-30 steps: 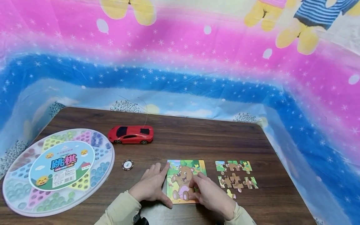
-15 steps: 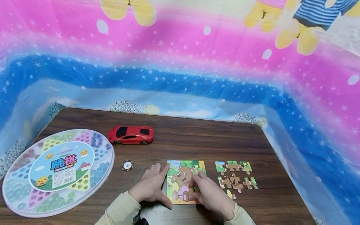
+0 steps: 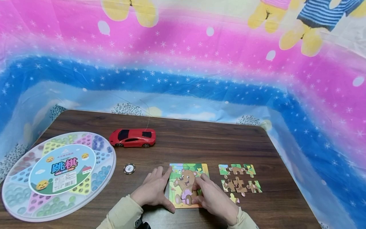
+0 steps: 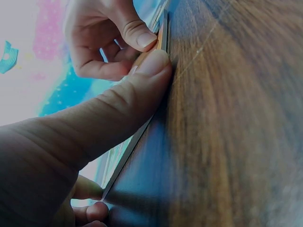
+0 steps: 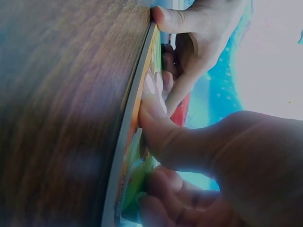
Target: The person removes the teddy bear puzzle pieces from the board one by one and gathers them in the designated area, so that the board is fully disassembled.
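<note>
A square bear jigsaw puzzle with an orange border lies flat on the table. My left hand spans its left side, fingers stretched along the edge and thumb on the near-left corner. In the left wrist view the left thumb lies straight against the puzzle's rim. My right hand is over the lower right of the picture, its fingers curled. Right thumb and forefinger seem to pinch a puzzle piece against the board; the hand hides most of it. The right wrist view shows the right thumb pressed on the surface.
Several loose puzzle pieces lie right of the board. A black-and-white poker chip lies to the left. Beyond is a red toy car, and a round Chinese checkers set is at far left. A printed cloth hangs behind the table.
Both hands keep practically the same place on the puzzle. No loose piece has visibly moved; the whole head view shifts only very slightly.
</note>
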### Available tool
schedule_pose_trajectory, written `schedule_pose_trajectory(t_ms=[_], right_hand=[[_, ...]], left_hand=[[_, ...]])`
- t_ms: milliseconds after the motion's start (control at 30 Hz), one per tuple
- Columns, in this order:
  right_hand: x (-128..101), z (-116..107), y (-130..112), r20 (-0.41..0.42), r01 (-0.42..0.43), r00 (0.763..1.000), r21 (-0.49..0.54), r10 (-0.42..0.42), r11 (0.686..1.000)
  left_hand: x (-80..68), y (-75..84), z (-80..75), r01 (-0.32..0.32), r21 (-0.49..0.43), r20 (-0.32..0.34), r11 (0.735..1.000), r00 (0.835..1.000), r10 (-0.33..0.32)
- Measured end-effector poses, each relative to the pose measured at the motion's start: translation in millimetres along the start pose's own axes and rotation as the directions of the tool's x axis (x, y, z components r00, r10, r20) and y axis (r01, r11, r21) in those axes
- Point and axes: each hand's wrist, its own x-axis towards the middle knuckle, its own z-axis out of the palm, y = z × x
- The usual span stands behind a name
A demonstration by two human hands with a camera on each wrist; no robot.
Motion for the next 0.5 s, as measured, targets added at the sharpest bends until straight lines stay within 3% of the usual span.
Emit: schedule_pose_trajectory(t_ms=[500], right_hand=[[-0.4,0.2,0.6,-0.026,0.034,0.999,0.073,-0.032,0.997]], left_hand=[[0.1,-0.2,0.4,0.0,-0.007,-0.003,1.0,1.0,0.0]])
